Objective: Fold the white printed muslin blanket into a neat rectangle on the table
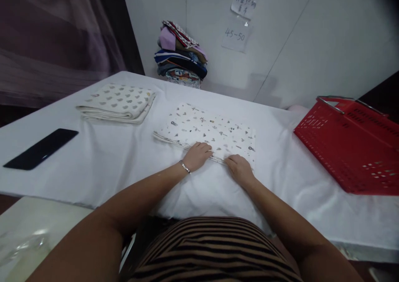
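A white folded cloth with a small grey and brown print lies flat on the white-covered table in front of me. Its near edge shows several thin layers. My left hand, with a bracelet at the wrist, has its fingers over the middle of that edge and its thumb out of sight below. A short way to the right, my right hand pinches the same edge with bent fingers. Further left sits a thicker folded cloth, cream with a leaf-like grey print, touched by neither hand.
A dark flat slab, perhaps a phone, lies at the table's left. On the right stands a red perforated plastic basket with metal handles. Folded fabrics are piled against the wall behind the white table cover. Paper notes hang above.
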`<state>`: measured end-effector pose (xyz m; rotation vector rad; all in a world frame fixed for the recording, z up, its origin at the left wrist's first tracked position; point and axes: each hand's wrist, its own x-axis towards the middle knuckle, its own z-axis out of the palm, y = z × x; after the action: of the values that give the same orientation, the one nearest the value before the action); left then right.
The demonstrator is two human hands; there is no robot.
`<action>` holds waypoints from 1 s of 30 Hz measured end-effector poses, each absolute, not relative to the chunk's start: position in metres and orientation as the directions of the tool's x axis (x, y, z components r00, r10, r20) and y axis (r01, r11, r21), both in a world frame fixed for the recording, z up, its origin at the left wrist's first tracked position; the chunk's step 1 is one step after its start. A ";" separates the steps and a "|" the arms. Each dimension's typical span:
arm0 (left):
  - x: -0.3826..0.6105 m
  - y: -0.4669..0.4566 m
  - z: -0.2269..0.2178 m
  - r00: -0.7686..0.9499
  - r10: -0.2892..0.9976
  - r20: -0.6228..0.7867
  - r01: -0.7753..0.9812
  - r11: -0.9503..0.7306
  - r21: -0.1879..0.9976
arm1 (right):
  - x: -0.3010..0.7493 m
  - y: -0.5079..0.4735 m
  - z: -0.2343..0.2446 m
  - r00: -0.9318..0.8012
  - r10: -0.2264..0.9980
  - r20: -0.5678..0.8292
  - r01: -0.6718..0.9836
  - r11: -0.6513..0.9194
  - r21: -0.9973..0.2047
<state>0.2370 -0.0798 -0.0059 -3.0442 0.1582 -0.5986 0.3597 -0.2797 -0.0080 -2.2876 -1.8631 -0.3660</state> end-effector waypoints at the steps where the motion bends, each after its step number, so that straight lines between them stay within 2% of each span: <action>1: 0.237 -0.080 -0.006 0.919 -0.103 0.381 -0.089 -0.995 -0.055 | 0.360 -0.280 -0.009 0.187 0.939 0.289 0.978 -0.205 0.032; 8: 0.236 -0.080 -0.006 0.933 -0.100 0.347 -0.084 -0.995 -0.060 | 0.362 -0.280 -0.008 0.197 0.937 0.290 0.974 -0.220 0.049; 16: 0.228 -0.076 0.002 0.942 -0.154 0.300 -0.163 -0.987 0.006 | 0.356 -0.279 -0.004 0.209 0.938 0.275 0.975 -0.220 0.010; 23: 0.237 -0.077 0.003 0.948 -0.088 0.307 -0.083 -0.996 -0.031 | 0.356 -0.281 -0.002 0.206 0.935 0.287 0.977 -0.214 -0.003; 30: 0.243 -0.075 0.003 0.954 -0.045 0.298 -0.051 -0.999 0.012 | 0.361 -0.279 -0.004 0.292 0.909 0.297 0.956 -0.286 -0.063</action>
<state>0.2425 -0.0754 0.0034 -3.1239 0.0762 -0.4752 0.3610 -0.2792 -0.0040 -2.3310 -1.7182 -0.2989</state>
